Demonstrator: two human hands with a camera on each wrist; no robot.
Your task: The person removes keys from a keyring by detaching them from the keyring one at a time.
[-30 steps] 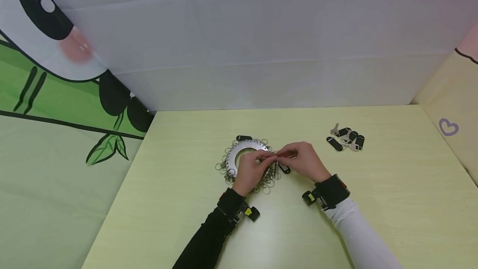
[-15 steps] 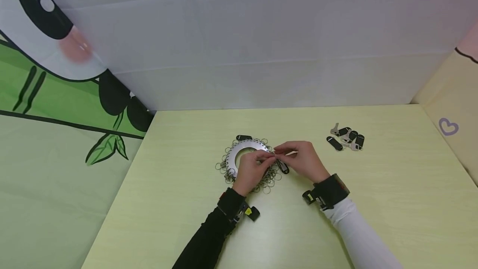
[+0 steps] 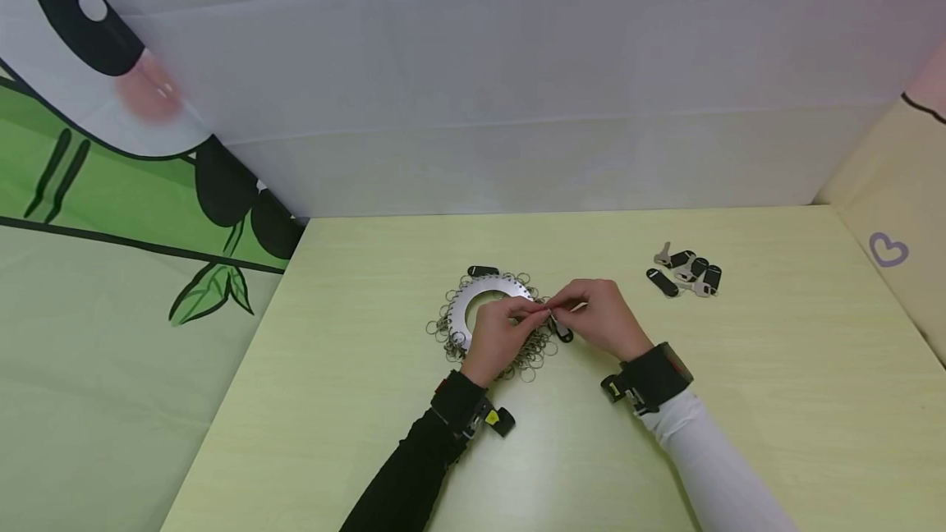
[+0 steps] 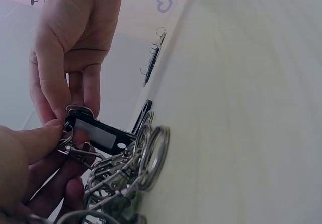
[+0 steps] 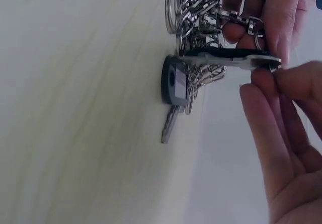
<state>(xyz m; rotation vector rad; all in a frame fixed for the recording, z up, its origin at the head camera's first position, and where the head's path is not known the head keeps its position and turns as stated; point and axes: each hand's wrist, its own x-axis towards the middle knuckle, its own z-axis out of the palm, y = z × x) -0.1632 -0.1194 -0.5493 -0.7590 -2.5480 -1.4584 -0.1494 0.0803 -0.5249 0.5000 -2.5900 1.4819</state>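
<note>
Nearest are the person's two sleeves, a black sleeve (image 3: 410, 466) on the left arm and a white sleeve (image 3: 713, 462) on the right, each running up to a black wrist strap that carries a small camera. Beyond them the two hands meet over the pale table (image 3: 562, 458). The left hand (image 3: 493, 337) has its thumb and fingertips closed in a pinch on a small wire ring (image 4: 67, 133) at the end of a metal clip (image 4: 78, 152). The right hand (image 3: 600, 320) faces it, thumb and finger pinched together at the end of a black tag (image 4: 98, 135) with a pale label and the head of a silver key (image 5: 226, 61) beside it. Tag and key are right at the wire ring; whether they are threaded on it is hidden by the fingertips. Under and beside the left hand lies a flat silver hoop (image 3: 460, 310), with many clips and small rings around its edge, bunched thickly on the near side. Just past the hoop's far edge another black tag (image 3: 484, 271) lies on the table. Farther off to the right, well apart from the hands, sits a loose group of keys and black tags (image 3: 698, 269). Behind the table hangs a whitish cloth (image 3: 517, 105), with a green cartoon figure (image 3: 126, 179) at the left and a purple heart (image 3: 888, 260) at the right.
</note>
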